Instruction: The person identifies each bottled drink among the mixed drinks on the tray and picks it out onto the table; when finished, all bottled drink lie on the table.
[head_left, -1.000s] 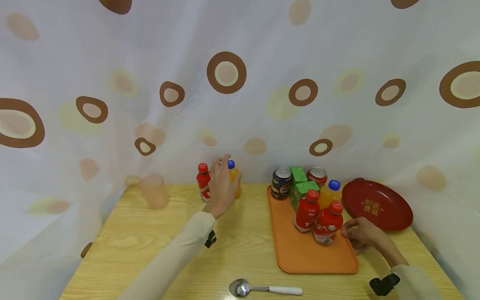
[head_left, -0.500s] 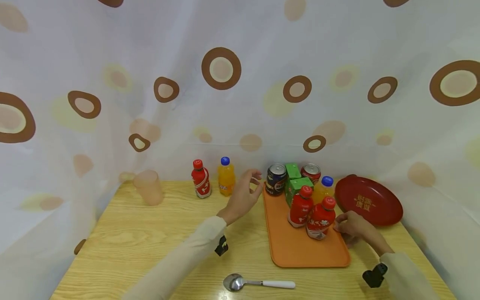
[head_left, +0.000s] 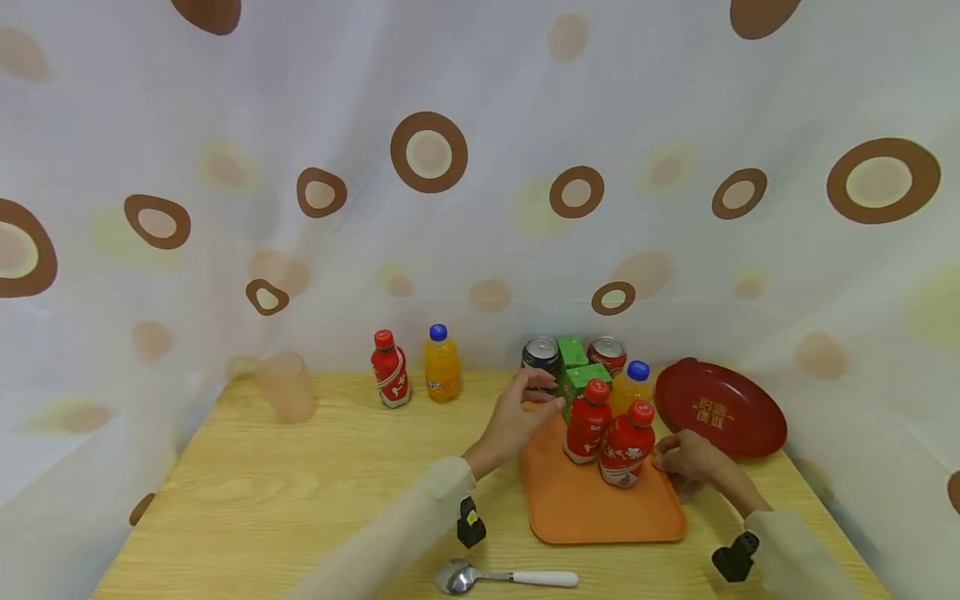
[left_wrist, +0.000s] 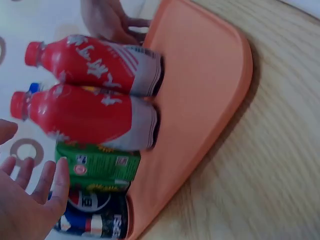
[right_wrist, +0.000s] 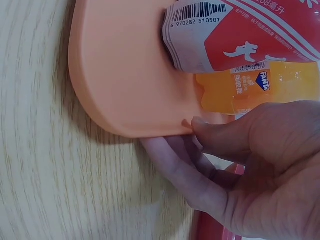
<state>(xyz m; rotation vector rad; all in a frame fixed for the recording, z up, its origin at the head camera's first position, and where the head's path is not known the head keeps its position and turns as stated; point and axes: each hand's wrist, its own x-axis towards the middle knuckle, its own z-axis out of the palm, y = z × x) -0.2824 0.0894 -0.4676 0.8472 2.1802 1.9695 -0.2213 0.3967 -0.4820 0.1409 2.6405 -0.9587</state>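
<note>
My right hand [head_left: 697, 467] pinches the right rim of an orange tray [head_left: 600, 512]; in the right wrist view its thumb lies on the rim, fingers underneath. My left hand [head_left: 521, 417] is over the tray's left side with fingers loosely extended, holding nothing. It partly hides a dark blue can [left_wrist: 95, 215]. Two red bottles [head_left: 627, 446] stand on the tray, before an orange Fanta bottle [right_wrist: 270, 87]. Green drink cartons [head_left: 587, 377] and a red can [head_left: 607, 354] are behind them.
On the left at the back stand another red bottle [head_left: 392, 375] and an orange soda bottle [head_left: 442, 367]. A translucent cup [head_left: 287, 387] is farther left. A dark red plate [head_left: 720, 408] leans beyond the tray; a white-handled spoon [head_left: 510, 577] lies in front.
My left hand has moved right, from the orange soda bottle at the back left to the tray's left side. The right hand keeps its hold on the tray rim.
</note>
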